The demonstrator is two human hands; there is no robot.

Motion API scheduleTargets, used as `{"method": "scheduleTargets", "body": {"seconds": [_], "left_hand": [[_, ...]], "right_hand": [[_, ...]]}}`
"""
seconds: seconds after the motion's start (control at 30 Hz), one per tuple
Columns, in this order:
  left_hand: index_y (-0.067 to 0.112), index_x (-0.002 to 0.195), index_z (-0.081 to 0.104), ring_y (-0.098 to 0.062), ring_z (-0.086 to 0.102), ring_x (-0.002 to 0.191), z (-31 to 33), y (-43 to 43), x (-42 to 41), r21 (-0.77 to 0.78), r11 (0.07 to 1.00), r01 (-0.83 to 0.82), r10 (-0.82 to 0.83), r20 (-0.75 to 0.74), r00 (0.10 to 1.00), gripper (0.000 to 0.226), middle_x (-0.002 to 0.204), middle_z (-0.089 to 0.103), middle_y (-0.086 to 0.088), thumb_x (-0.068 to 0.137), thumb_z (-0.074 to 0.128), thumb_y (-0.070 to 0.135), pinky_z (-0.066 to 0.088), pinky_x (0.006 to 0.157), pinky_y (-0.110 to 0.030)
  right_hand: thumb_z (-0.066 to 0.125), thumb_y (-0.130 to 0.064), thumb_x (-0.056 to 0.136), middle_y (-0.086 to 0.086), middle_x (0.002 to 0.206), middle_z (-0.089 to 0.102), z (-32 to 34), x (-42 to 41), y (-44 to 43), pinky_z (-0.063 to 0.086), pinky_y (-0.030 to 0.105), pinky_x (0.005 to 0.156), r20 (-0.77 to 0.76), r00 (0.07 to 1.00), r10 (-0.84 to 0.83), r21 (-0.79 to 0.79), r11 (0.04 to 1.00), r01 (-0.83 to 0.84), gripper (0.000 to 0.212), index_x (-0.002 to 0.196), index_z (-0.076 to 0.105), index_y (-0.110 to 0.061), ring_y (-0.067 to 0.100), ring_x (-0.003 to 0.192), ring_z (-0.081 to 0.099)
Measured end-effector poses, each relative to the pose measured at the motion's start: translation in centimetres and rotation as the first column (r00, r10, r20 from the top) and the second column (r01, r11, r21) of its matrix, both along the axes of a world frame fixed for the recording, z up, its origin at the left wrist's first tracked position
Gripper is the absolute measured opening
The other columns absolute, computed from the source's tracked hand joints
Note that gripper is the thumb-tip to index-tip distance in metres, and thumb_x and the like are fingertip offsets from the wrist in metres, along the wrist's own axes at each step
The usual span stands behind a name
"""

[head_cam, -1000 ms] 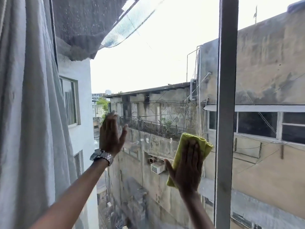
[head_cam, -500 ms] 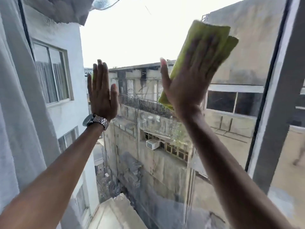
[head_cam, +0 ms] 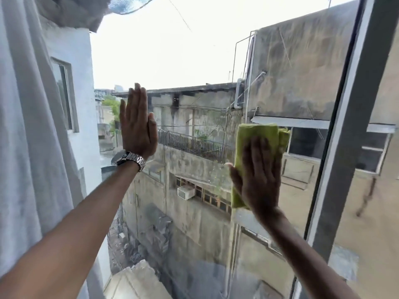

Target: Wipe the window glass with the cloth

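The window glass (head_cam: 194,61) fills the view, with buildings and sky behind it. My right hand (head_cam: 258,175) lies flat on the pane at the centre right, pressing a folded green cloth (head_cam: 259,134) against the glass; the cloth sticks out above my fingers and below my thumb. My left hand (head_cam: 137,124) rests flat on the glass at the centre left, fingers straight and close together, holding nothing. A metal watch (head_cam: 128,159) sits on that wrist.
A grey window frame bar (head_cam: 349,126) runs slanted down the right side, close to the cloth. A white curtain (head_cam: 28,147) hangs along the left edge, beside my left arm.
My right hand has slid the cloth down the glass from the upper pane to mid-height. My left hand has stayed flat on the pane.
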State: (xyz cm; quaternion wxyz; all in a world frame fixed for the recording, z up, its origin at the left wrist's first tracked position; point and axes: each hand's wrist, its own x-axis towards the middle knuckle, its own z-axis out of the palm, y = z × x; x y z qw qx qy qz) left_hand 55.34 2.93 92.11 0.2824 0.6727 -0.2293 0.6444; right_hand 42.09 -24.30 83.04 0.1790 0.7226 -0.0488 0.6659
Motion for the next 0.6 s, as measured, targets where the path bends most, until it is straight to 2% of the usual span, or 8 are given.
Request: {"method": "scheduleTargets", "body": {"seconds": [0.07, 0.17, 0.27, 0.33, 0.4, 0.47, 0.53, 0.6], "left_hand": [[-0.003, 0.156, 0.028, -0.036, 0.026, 0.156, -0.1, 0.0, 0.2, 0.019, 1.000, -0.018, 0.018, 0.005, 1.000, 0.058, 0.165, 0.028, -0.023, 0.101, 0.035, 0.016, 0.022, 0.126, -0.060], [0.002, 0.158, 0.023, -0.030, 0.021, 0.158, -0.9, -0.3, 0.6, -0.004, 0.997, -0.071, 0.071, -0.029, 0.997, 0.060, 0.168, 0.023, -0.019, 0.103, 0.031, 0.025, 0.020, 0.128, -0.058], [0.004, 0.159, 0.019, -0.028, 0.017, 0.159, -1.8, -0.7, 1.0, 0.020, 0.996, -0.088, 0.089, -0.036, 0.995, 0.063, 0.169, 0.020, -0.016, 0.103, 0.026, 0.032, 0.018, 0.130, -0.055], [0.004, 0.159, 0.017, -0.027, 0.015, 0.160, -2.1, -0.2, 1.5, 0.057, 0.995, -0.080, 0.082, -0.021, 0.996, 0.063, 0.170, 0.019, -0.016, 0.103, 0.025, 0.033, 0.018, 0.130, -0.055], [0.004, 0.159, 0.019, -0.026, 0.015, 0.160, -2.3, 0.1, 1.8, 0.074, 0.995, -0.065, 0.065, 0.011, 0.998, 0.062, 0.169, 0.020, -0.017, 0.103, 0.025, 0.030, 0.018, 0.130, -0.054], [0.004, 0.158, 0.022, -0.022, 0.014, 0.160, -2.4, 0.2, 1.9, 0.063, 0.997, -0.046, 0.043, 0.034, 0.998, 0.060, 0.168, 0.024, -0.016, 0.103, 0.026, 0.027, 0.018, 0.130, -0.052], [0.005, 0.158, 0.024, -0.020, 0.013, 0.160, -2.3, 0.1, 1.5, 0.052, 0.997, -0.058, 0.057, 0.027, 0.998, 0.059, 0.167, 0.026, -0.017, 0.103, 0.026, 0.027, 0.019, 0.130, -0.052], [0.005, 0.158, 0.025, -0.026, 0.018, 0.159, -2.0, 0.1, 1.1, 0.073, 0.994, -0.087, 0.088, -0.013, 0.996, 0.060, 0.167, 0.027, -0.017, 0.103, 0.024, 0.028, 0.020, 0.130, -0.053]], "right_hand": [[0.043, -0.052, 0.109, 0.024, 0.154, 0.047, 6.8, 0.3, -1.1, 0.036, 0.062, 0.118, 0.115, 0.993, -0.008, 0.108, 0.994, -0.004, 0.068, 0.150, 0.045, 0.001, 0.042, 0.146, 0.041], [0.029, -0.066, 0.107, 0.024, 0.159, 0.040, 15.9, 1.9, 1.3, 0.031, 0.055, 0.124, 0.219, 0.974, 0.052, 0.231, 0.967, -0.104, 0.083, 0.154, 0.037, 0.001, 0.040, 0.149, 0.035], [0.033, -0.069, 0.104, 0.024, 0.161, 0.036, 18.8, 4.2, 5.9, 0.026, 0.053, 0.127, 0.264, 0.961, 0.078, 0.281, 0.947, -0.154, 0.088, 0.154, 0.036, 0.004, 0.038, 0.152, 0.031], [0.035, -0.066, 0.104, 0.025, 0.162, 0.033, 17.3, 5.5, 9.1, 0.020, 0.053, 0.129, 0.235, 0.964, 0.122, 0.256, 0.949, -0.183, 0.088, 0.155, 0.033, 0.005, 0.038, 0.153, 0.027], [0.034, -0.060, 0.105, 0.025, 0.165, 0.027, 13.6, 6.7, 11.6, 0.012, 0.050, 0.131, 0.122, 0.975, 0.188, 0.140, 0.969, -0.204, 0.083, 0.156, 0.028, 0.005, 0.037, 0.155, 0.021], [0.035, -0.049, 0.106, 0.021, 0.167, 0.024, 8.7, 6.9, 12.3, 0.004, 0.047, 0.132, 0.004, 0.983, 0.185, 0.031, 0.982, -0.185, 0.073, 0.159, 0.024, 0.001, 0.033, 0.157, 0.017], [0.038, -0.041, 0.106, 0.017, 0.168, 0.022, 4.0, 5.9, 10.6, 0.005, 0.047, 0.132, -0.065, 0.988, 0.141, 0.000, 0.990, -0.142, 0.066, 0.160, 0.025, -0.006, 0.030, 0.158, 0.015], [0.037, -0.042, 0.106, 0.017, 0.168, 0.024, 1.1, 4.0, 7.3, 0.013, 0.051, 0.131, -0.060, 0.993, 0.104, 0.048, 0.994, -0.101, 0.062, 0.160, 0.030, -0.013, 0.031, 0.157, 0.017]]}}
